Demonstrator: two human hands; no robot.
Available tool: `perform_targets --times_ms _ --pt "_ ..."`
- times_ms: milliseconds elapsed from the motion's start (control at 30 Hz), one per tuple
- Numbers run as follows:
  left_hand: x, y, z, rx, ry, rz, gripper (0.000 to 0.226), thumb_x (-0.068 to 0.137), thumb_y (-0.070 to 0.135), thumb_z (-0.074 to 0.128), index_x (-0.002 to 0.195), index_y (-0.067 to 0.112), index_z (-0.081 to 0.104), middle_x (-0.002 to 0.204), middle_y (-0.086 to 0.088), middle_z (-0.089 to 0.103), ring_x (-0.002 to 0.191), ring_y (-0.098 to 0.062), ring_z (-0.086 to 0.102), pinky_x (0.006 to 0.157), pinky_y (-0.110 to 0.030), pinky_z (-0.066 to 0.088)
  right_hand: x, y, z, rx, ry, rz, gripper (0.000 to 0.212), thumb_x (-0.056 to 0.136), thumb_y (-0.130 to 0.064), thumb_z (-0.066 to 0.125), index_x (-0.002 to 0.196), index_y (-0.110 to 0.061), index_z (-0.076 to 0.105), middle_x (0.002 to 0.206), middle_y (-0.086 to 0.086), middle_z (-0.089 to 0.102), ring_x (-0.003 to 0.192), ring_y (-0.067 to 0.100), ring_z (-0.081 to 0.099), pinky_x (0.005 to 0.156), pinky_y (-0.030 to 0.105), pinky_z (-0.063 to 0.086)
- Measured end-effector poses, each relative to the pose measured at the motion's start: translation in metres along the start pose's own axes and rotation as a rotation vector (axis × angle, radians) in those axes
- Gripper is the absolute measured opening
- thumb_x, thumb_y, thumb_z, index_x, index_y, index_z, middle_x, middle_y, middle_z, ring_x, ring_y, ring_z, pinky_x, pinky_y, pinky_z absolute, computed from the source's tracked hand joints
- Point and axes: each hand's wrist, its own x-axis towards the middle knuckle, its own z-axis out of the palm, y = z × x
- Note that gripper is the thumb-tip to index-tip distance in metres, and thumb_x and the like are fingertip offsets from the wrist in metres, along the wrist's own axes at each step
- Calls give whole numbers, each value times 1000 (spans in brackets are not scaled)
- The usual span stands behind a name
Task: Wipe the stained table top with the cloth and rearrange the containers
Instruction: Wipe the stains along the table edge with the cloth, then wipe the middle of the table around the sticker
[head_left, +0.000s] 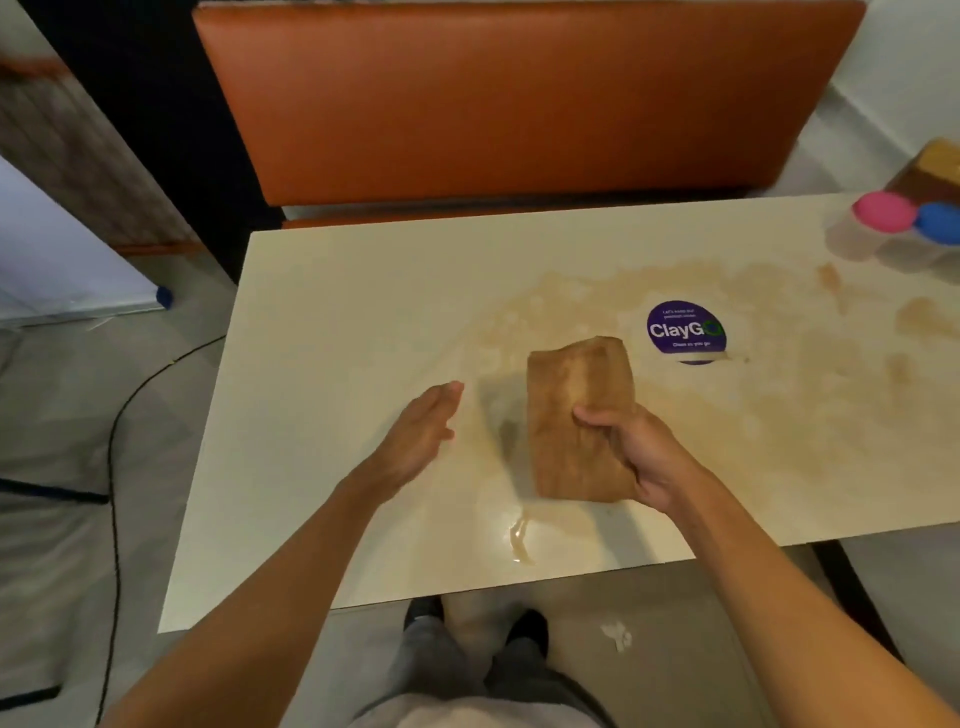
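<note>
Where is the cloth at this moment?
The cloth lies mid-table in the head view, gripped by the right hand, just below-left of the purple sticker.

Right hand on the cloth, left hand flat beside it.

I see my right hand (641, 457) gripping the folded brown cloth (579, 421) mid-tabletop (332, 322), my left hand (423, 431) with fingers straight, just left of it. Brown stains (810, 395) spread toward the right edge around a purple sticker (685, 330); pink-lidded (883, 208) and blue-lidded containers (940, 223) sit at the far right corner.
</note>
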Motion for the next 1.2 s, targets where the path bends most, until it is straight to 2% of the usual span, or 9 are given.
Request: perform_targets --times_ms 67,133,233,300,367,500,700,867,1200 --pt "12 -28 -25 215 84 138 42 91 58 47 113 24 60 117 -2 56 105 -22 56 95 -37 40 -11 3 -17 -107 150 -98 18 94 -13 59 111 -19 61 104 9 72 93 24 68 73 38 57" --pt "18 -52 -51 653 124 103 48 94 56 44 133 29 52 138 -2 47 127 -25 44 108 -45 32 -23 10 -32 -283 237 -220 17 100 -15 48 109 -29 53 109 4 66 92 18 64 76 35 52" --pt "21 -80 -80 1116 73 93 64 92 60 21 150 34 24 159 2 17 143 -27 15 114 -50 14 -27 41 -49 -612 327 -435 39 102 -11 37 140 -22 34 131 -1 53 116 18 53 95 24 44" --pt "22 -95 -87 1214 31 144 73 86 63 6 153 34 12 162 4 2 145 -28 5 114 -53 8 -20 77 -52 -842 378 -430 54 102 -14 34 152 -20 16 156 -3 28 141 16 28 116 37 28" --pt "23 -106 -87 1242 19 171 73 86 63 -1 153 36 3 162 6 -7 146 -26 -1 114 -54 5 -11 116 -42 -1065 466 -186 61 100 -25 30 155 -20 5 163 4 4 147 34 9 116 59 15" --pt "25 -115 -89 1212 13 170 68 87 63 -3 150 41 -11 159 12 -23 146 -20 -15 115 -54 -5 -6 160 8 -1155 595 -119 87 89 -13 44 151 -20 -17 158 8 -27 142 37 -30 115 56 -17" --pt "25 -114 -87 1207 0 155 71 83 63 -8 149 40 -16 156 13 -28 144 -18 -21 115 -54 -8 13 178 73 -1125 737 -177 82 82 -21 35 154 -17 -4 160 10 -18 145 34 -24 115 54 -16" --pt "25 -115 -86 1209 15 190 71 84 62 -9 150 38 -15 159 8 -23 146 -22 -18 114 -55 -7 18 183 102 -1136 730 -152 101 68 -1 61 154 -13 9 161 17 -1 148 39 -8 116 51 -11" --pt "26 -118 -87 1207 30 249 71 89 65 -10 153 34 -3 163 0 -4 148 -29 -2 112 -62 3 7 200 137 -1263 513 -309 101 73 -8 69 155 -13 10 162 16 6 148 40 -1 116 55 0"
